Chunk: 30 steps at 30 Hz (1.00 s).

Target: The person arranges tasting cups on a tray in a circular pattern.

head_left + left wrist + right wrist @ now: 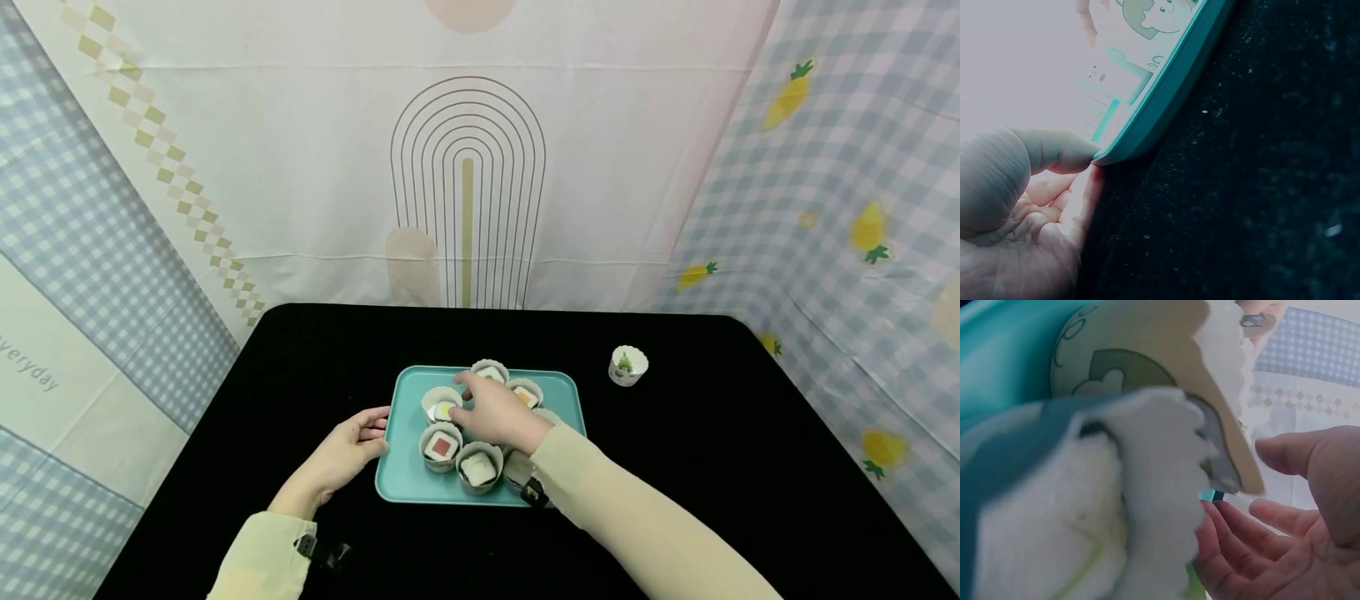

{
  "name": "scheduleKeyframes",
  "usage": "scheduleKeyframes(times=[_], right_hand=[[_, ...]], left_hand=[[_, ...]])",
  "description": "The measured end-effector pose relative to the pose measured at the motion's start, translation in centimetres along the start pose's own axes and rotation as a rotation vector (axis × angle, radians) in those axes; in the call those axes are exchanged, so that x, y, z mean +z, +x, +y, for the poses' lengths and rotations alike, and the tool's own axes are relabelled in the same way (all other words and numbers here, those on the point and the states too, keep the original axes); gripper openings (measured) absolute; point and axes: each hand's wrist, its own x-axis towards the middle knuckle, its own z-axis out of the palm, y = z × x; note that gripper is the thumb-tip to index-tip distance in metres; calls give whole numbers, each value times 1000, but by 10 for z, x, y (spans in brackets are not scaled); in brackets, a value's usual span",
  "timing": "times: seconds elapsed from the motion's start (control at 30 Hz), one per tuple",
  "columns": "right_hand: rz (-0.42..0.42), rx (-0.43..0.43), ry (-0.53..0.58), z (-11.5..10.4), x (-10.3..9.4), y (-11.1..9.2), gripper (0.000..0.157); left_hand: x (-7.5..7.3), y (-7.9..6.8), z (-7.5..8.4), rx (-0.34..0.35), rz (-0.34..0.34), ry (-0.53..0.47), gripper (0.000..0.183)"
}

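My left hand (347, 450) holds the left edge of a teal tray (401, 479); in the left wrist view, thumb and fingertips meet at its rim. Over the tray is my right hand (498, 412), thumb and fingers spread apart. Its thumb overlaps a paper cup (432, 398) holding a white piece with a yellow centre. Below that is a sushi-like piece (441, 447) with a red square, in its own cup. A pale-topped piece (477, 469) sits in the cup to its right. Scalloped cup rims (1166, 456) show close up in the right wrist view.
More filled cups stand on the tray, including one with an orange-topped piece (525, 397) at the back right. My right forearm partly covers others. A separate cup (627, 367) with something green stands on the black table (675, 467). Printed curtains (322, 167) hang behind.
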Motion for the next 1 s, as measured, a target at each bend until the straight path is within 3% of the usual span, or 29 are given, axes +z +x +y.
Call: scheduleKeyframes(times=[0.17, 0.33, 0.6, 0.8, 1.0], right_hand=[[62, -33, 44, 6, -19, -9, 52], [184, -70, 69, 26, -46, -22, 57], [305, 56, 43, 73, -81, -47, 71], [348, 134, 31, 108, -96, -62, 89], [414, 197, 37, 144, -107, -71, 95]], left_hand=[[-2, 0, 0, 8, -19, -3, 54], [-3, -2, 4, 2, -24, 4, 53], [-1, -1, 3, -2, -30, 9, 53], [0, -1, 4, 0, -24, 5, 54], [-1, 0, 3, -8, -24, 16, 53]])
